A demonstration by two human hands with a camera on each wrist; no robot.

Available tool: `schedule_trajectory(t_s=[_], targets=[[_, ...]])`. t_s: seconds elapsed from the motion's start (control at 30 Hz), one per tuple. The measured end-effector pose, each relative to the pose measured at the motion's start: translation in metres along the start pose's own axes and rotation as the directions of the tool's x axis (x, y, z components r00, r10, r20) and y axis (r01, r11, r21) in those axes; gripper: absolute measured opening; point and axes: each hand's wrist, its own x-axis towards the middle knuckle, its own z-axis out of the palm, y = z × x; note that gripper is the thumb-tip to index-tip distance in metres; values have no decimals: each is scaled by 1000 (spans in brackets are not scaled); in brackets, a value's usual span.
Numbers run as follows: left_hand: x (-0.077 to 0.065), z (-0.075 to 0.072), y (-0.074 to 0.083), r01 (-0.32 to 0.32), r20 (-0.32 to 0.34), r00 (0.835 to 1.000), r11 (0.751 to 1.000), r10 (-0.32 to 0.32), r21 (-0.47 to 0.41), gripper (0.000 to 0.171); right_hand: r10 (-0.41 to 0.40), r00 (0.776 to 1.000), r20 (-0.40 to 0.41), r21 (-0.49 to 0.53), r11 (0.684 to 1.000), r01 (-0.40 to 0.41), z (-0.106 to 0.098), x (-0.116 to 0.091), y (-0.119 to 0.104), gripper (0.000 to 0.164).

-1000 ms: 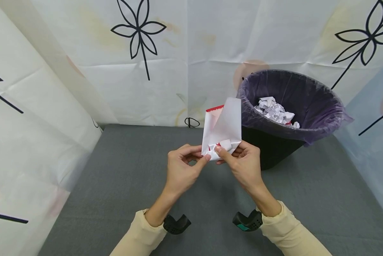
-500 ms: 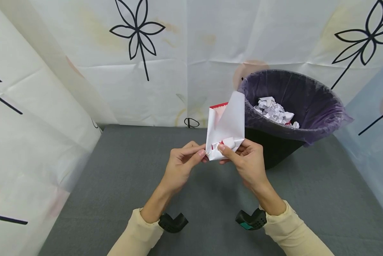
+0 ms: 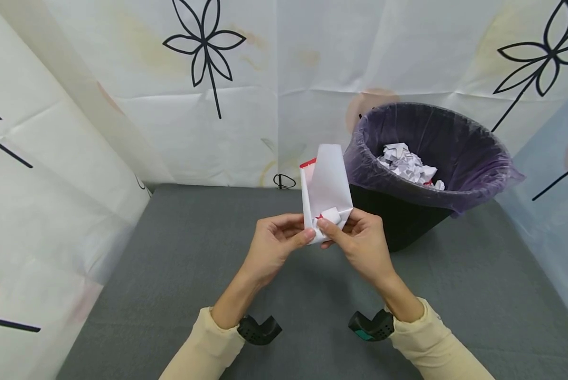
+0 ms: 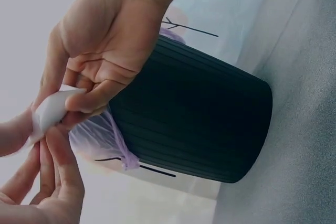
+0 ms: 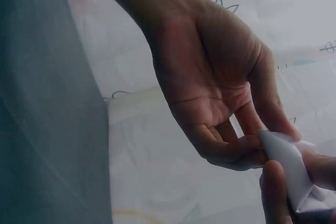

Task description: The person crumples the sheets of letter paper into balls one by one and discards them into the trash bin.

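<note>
Both hands hold a folded white paper pouch (image 3: 330,177) up in front of the trash can, its long flap pointing away and a red strip along its upper left edge. My left hand (image 3: 268,247) pinches the lower left corner between thumb and fingers. At the lower right side, my right hand (image 3: 365,244) grips it, thumb pressed on a small folded piece with a bit of red. The left wrist view looks across at the right hand (image 4: 113,35) on the paper (image 4: 52,109). Opposite, the right wrist view shows the left hand (image 5: 210,77) with fingertips at the paper's (image 5: 287,167) edge.
A black trash can (image 3: 383,221) with a purple liner (image 3: 473,158) stands at the back right, just beyond the right hand. Crumpled white paper (image 3: 407,164) lies inside it. Grey cloth covers the table (image 3: 179,274), and patterned white sheets (image 3: 193,137) hang behind and beside it.
The pouch first shifts right and up, then comes back left and lower, its flap swinging leftward. My left thumb slides from the corner's edge further onto the paper. The right hand keeps its grip.
</note>
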Motion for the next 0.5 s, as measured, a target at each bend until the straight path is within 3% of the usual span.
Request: schedule_trajectory(t_s=[0.33,0.5], targets=[[-1,6,1,-56,-142,988,995,67,77,22,30,994,108,-64,998,-24,-1,-1,-6,23],[0,6,1,-51,-199,977,993,73,111,21,27,999,29,-123,992,-24,-6,0,-7,21]])
